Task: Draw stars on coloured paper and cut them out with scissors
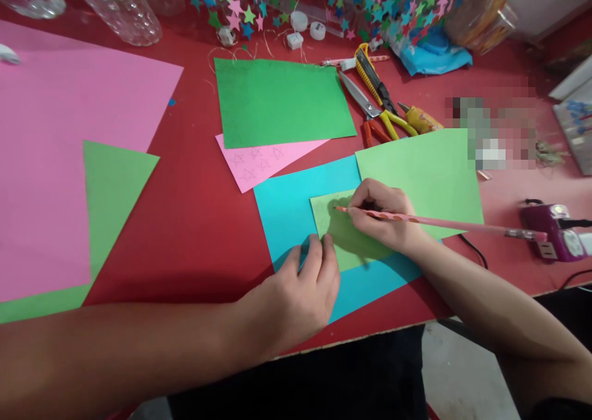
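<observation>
My right hand (383,213) is closed round a pink pencil (444,224), its tip touching a small light green paper (351,247) near the upper left corner. Faint pencil marks show there. My left hand (305,284) rests its slightly spread, bent fingertips on the lower left edge of that paper, holding no object. Beneath lies a blue sheet (296,204), with a larger light green sheet (430,167) overlapping its upper right. Farther back, a dark green sheet (282,102) partly covers a pink paper (250,167) with stars drawn on it.
Scissors (365,102), a yellow box cutter (370,74) and a yellow glue bottle (423,121) lie behind the sheets. Pink sheets (69,111) spread at left. Clear bottles (120,13) and strings of paper stars (379,4) line the back. A purple power strip (550,229) sits right.
</observation>
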Tool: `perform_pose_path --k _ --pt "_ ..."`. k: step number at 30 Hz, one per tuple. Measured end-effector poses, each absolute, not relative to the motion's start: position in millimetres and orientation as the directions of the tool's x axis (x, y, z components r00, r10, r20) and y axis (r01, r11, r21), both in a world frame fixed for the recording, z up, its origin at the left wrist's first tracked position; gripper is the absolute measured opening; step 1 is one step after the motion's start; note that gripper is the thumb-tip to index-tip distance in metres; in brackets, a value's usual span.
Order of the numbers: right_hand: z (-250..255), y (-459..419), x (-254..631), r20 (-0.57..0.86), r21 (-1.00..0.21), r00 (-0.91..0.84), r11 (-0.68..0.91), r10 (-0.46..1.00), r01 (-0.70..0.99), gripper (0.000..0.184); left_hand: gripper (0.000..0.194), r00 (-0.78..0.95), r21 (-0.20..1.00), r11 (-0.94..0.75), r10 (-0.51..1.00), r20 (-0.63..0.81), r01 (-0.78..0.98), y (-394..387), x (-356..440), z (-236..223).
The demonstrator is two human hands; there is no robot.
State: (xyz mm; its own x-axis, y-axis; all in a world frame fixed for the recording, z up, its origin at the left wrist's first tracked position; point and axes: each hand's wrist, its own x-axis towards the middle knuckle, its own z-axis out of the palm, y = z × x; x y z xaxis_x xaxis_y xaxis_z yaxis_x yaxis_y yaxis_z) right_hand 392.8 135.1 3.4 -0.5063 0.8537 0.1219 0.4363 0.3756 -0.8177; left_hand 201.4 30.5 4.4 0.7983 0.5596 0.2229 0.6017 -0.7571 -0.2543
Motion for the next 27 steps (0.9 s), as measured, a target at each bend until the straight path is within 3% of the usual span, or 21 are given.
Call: perform_pose_path --k 10,13,16,19,27 --pt "4 135 393 0.112 -0.816 -0.554 0.395 0.825 0.422 0.014 0.032 0.804 -0.267 -0.758 0.554 0.217 0.595 32 202 7" --pt "4 136 393 0.062 -0.872 -0.479 0.281 0.876 0.401 0.014 0.032 0.801 -0.268 -0.755 0.555 0.223 0.598 33 201 8" --pt "3 139 394 0.028 -0.951 -0.351 0.133 0.936 0.279 0.015 0.031 0.796 -0.252 -0.756 0.557 0.235 0.604 34 200 9" --pt "3 143 396 0.049 -0.980 -0.277 0.100 0.959 0.170 0.023 0.031 0.784 -0.234 -0.750 0.572 0.242 0.619 35 200 9" --pt "2 145 395 -0.025 -0.983 -0.338 0.038 0.941 0.178 0.023 0.027 0.786 -0.179 -0.772 0.559 0.265 0.610 43 199 6"
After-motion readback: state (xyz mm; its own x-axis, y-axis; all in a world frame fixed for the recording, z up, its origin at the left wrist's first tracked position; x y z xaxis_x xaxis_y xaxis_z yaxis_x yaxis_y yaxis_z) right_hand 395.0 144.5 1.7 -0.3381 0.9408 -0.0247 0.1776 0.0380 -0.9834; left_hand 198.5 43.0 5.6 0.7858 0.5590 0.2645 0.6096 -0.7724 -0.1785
